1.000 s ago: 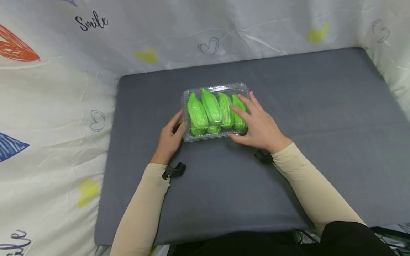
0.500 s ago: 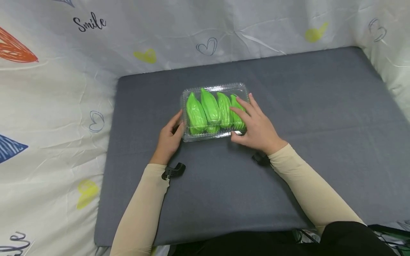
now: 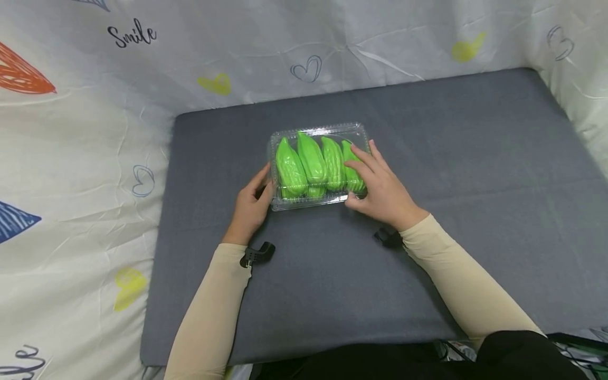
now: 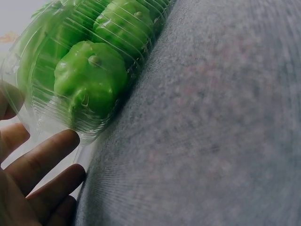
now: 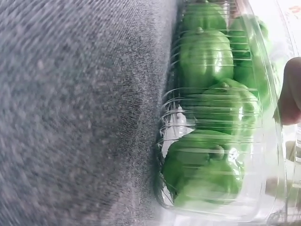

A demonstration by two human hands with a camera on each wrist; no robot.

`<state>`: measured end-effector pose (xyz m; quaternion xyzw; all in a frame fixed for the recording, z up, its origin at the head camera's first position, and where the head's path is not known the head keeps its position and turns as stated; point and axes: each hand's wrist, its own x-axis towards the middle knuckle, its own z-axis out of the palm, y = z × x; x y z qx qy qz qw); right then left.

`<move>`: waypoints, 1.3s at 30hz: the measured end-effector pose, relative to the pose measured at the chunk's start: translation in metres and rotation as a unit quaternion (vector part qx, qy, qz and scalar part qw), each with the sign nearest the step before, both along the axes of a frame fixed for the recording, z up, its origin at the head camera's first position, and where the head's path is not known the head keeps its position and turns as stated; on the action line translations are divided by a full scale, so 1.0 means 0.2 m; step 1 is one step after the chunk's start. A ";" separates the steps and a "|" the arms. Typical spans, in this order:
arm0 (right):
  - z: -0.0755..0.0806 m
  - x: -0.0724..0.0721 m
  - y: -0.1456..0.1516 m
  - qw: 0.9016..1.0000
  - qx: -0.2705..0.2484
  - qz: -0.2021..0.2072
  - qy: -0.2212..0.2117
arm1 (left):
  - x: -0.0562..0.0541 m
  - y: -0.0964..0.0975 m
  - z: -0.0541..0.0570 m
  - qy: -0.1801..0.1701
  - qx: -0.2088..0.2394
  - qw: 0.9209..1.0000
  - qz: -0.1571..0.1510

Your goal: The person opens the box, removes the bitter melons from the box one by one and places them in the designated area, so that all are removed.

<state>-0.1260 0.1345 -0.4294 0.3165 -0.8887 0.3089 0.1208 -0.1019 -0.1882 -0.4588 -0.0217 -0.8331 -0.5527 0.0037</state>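
Clear plastic box point(image 3: 310, 203) between left hand point(image 3: 252, 205) and right hand point(image 3: 387, 194), neither clamped; uneven pressing could buckle it.

Okay so both arms reached in from the near side of the clear box point(image 3: 304, 205), wearing cream sleeves point(image 3: 467, 279) down to about the wrists. The left hand point(image 3: 252, 205) sat at the box's left end, fingers pretty much straight, thumb a bit apart from them. The right hand point(image 3: 387, 194) arched over the box's right end, fingers spread and slightly bent, thumb lower, at its near edge. Couldn't tell if anything was actually pressing.
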 end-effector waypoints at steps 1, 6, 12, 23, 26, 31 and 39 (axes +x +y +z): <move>0.00 0.00 0.00 1.000 0.003 -0.001 -0.001 | 0.00 0.00 0.00 0.003 -0.001 1.000 0.001; 0.03 0.01 0.01 1.000 0.026 -0.003 -0.008 | 0.00 0.00 -0.02 0.015 -0.012 1.000 0.011; 0.07 0.02 0.02 0.997 0.065 -0.008 -0.046 | -0.01 0.04 -0.01 0.025 -0.032 0.999 0.023; 0.14 0.03 0.02 0.989 0.112 0.003 -0.095 | 0.00 0.05 0.00 0.023 -0.029 0.999 0.018; 0.15 0.03 0.02 0.989 0.113 0.013 -0.091 | 0.00 0.05 -0.01 0.024 -0.026 0.999 0.016; 0.16 0.03 0.02 0.991 0.108 0.036 -0.073 | 0.00 0.04 0.00 0.024 -0.023 0.999 0.015; 0.18 0.03 0.04 0.988 0.114 0.052 -0.086 | -0.01 0.04 -0.01 0.024 -0.017 1.000 0.010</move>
